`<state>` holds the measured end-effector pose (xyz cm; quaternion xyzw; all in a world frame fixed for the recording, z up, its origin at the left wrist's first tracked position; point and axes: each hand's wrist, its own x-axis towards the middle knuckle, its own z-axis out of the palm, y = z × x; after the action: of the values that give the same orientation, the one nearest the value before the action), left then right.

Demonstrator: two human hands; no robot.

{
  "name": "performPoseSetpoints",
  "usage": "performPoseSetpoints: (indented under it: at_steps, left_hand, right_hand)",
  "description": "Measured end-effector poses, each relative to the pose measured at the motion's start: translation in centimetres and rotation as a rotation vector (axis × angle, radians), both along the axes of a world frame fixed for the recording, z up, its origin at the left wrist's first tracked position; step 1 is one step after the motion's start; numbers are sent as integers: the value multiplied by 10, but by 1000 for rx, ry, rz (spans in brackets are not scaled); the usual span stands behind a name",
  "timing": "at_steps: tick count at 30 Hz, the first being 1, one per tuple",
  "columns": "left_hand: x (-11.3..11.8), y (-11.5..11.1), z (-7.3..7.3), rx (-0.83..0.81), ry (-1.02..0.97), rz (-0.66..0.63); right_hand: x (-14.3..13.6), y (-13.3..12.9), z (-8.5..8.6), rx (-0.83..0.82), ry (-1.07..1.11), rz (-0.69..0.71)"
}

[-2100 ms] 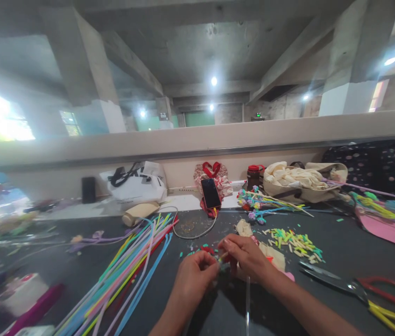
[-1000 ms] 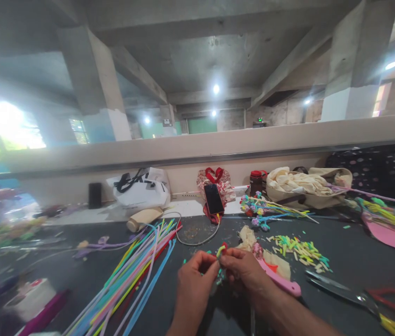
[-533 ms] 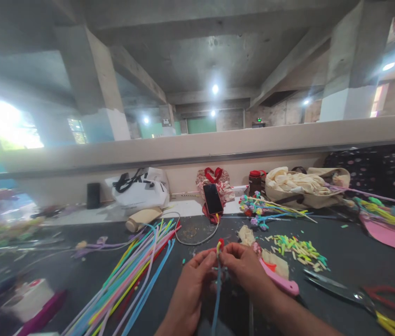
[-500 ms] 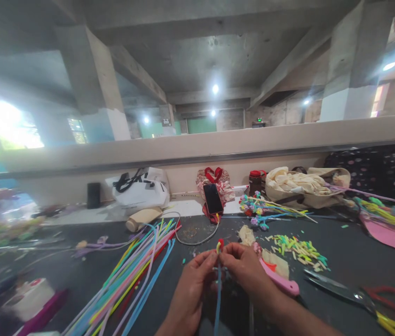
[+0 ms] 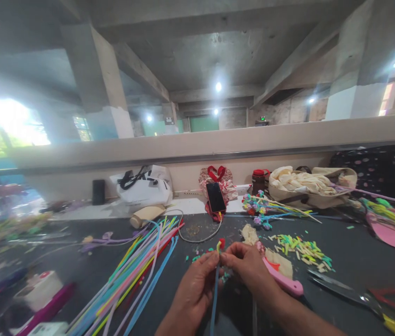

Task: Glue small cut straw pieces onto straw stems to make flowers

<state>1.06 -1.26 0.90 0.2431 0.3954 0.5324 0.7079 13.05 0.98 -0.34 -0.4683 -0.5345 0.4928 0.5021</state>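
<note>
Between both hands a blue pipe cleaner (image 5: 215, 298) stands nearly upright, its lower end running down out of the frame. A small red and yellow tip (image 5: 221, 243) shows at its top, above my fingers. My left hand (image 5: 197, 284) pinches the stem just under this tip between thumb and forefinger. From the other side, my right hand (image 5: 244, 263) has its thumb and fingertips closed at the same spot. The exact contact of the right fingertips is partly hidden. Small green bits (image 5: 197, 256) lie on the dark table behind the hands.
Long coloured pipe cleaners (image 5: 137, 275) lie left. Right are a pink-handled tool (image 5: 286, 280), cut pieces (image 5: 302, 249) and large scissors (image 5: 344, 287). Behind stand a charging phone (image 5: 215, 197), finished-looking small flowers (image 5: 258, 207), a bottle (image 5: 258, 183) and bags (image 5: 144, 186).
The view has shifted slightly, so the table things appear a little further right. My hands keep their pinch on the pipe cleaner; the left has sunk slightly, and its stem leans a bit more.
</note>
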Motion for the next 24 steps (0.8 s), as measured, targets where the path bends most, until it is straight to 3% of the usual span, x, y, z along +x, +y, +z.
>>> performPoseSetpoints:
  at_steps: [4, 11, 16, 24]
  left_hand:
    - [-3, 1, -1, 12, 2, -46]
    - [-3, 2, 0, 87, 130, -29]
    - [-3, 3, -2, 174, 275, 24]
    - [-2, 7, -8, 298, 678, 149]
  right_hand:
    - [0, -3, -1, 36, 25, 29]
    - [12, 9, -2, -141, 74, 178]
    - [11, 6, 7, -96, 81, 132]
    - [12, 2, 16, -13, 50, 31]
